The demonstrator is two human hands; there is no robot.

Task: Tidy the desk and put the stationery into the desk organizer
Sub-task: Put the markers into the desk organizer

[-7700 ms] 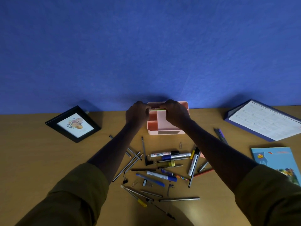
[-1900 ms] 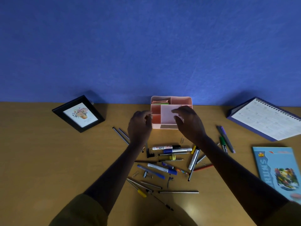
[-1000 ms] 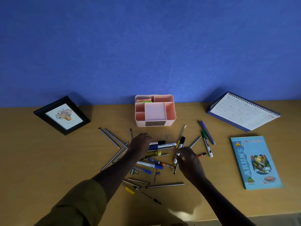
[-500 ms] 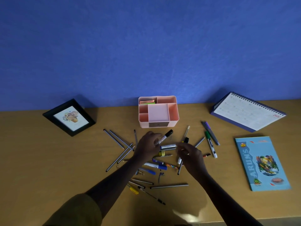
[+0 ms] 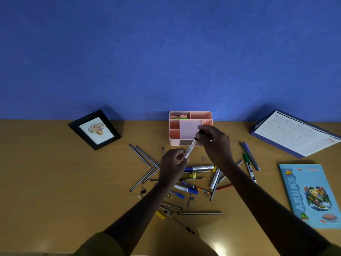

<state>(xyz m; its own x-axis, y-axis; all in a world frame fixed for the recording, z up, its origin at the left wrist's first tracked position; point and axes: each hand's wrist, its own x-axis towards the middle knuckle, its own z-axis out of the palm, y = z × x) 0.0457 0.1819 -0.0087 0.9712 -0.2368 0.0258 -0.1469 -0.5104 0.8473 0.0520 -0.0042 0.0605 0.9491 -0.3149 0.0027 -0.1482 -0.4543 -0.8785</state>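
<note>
Left sleeve point(image 5: 97, 244): loose olive-green fabric ending near the elbow. A sliver of matching right sleeve point(image 5: 335, 251) shows at the corner. Forearms, left hand point(image 5: 172, 165) and right hand point(image 5: 215, 143) are bare.

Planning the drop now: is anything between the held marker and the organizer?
Nothing visible stands in the way. The marker is held by the left hand at its lower end and the right hand at its cap, just in front of the organizer. Only its back-left compartment holds sticky notes.
</note>
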